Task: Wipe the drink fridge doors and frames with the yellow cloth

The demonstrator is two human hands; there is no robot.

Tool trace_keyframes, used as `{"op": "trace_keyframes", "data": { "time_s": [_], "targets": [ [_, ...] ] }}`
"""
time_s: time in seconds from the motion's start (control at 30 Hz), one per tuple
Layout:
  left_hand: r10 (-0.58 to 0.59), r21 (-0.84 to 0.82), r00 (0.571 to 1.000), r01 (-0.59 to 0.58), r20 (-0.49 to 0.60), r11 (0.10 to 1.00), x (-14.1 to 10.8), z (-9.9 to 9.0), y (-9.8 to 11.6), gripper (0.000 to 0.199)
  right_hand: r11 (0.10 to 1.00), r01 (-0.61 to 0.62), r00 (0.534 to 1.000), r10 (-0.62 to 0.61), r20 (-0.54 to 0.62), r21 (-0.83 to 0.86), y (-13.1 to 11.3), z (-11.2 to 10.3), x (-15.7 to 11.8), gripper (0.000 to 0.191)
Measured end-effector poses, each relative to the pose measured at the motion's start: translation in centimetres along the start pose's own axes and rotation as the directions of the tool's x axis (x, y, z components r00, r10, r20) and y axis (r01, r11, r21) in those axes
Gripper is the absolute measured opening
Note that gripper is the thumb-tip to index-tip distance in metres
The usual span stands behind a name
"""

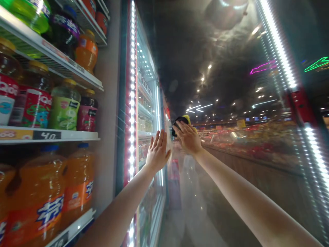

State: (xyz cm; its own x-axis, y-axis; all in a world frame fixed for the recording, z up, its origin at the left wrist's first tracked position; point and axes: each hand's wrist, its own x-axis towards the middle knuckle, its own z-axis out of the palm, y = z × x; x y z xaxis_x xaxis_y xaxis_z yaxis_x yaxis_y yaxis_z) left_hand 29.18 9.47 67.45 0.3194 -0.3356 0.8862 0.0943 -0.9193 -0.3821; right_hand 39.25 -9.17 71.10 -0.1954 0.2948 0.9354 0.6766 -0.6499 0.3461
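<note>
My left hand (157,152) is stretched out flat with its fingers up, against or very near the clear glass door panel (218,192). Just to its right, my right hand (189,138) presses a black-and-yellow cloth (175,128) to the glass. The cloth looks bunched under the fingers; black shows at the left and yellow at the top and right edge. The aisle appears through the pane. Whether the left palm fully touches the glass cannot be made out.
Shelves (84,134) of bottled drinks stand close on the left, with orange soda bottles (41,192) at the bottom. A lit strip (132,103) runs up the cooler's edge. Another bright strip (280,44) slants along the right. A blurred produce display (244,137) lies beyond.
</note>
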Motion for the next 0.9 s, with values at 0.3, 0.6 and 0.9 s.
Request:
{"op": "trace_keyframes", "data": {
  "time_s": [0.3, 0.6, 0.9],
  "targets": [
    [0.205, -0.045, 0.979, -0.205, 0.009, 0.978, 3.4, 1.7, 1.7, 0.095, 0.959, -0.273, 0.961, 0.268, -0.071, -0.072, 5.8, -1.9, -0.9, 0.047],
    [0.192, -0.084, 0.981, -0.192, -0.008, 0.978, 4.0, 2.9, 2.0, 0.092, 0.989, -0.082, 0.992, 0.093, 0.082, -0.125, 6.2, -3.2, -6.1, 0.046],
    [0.061, -0.135, 0.995, -0.072, -0.084, 0.988, 4.5, 3.1, 6.0, 0.077, 0.982, -0.100, 0.991, 0.112, 0.067, -0.161, 7.4, -3.9, -6.1, 0.048]
  ]
}}
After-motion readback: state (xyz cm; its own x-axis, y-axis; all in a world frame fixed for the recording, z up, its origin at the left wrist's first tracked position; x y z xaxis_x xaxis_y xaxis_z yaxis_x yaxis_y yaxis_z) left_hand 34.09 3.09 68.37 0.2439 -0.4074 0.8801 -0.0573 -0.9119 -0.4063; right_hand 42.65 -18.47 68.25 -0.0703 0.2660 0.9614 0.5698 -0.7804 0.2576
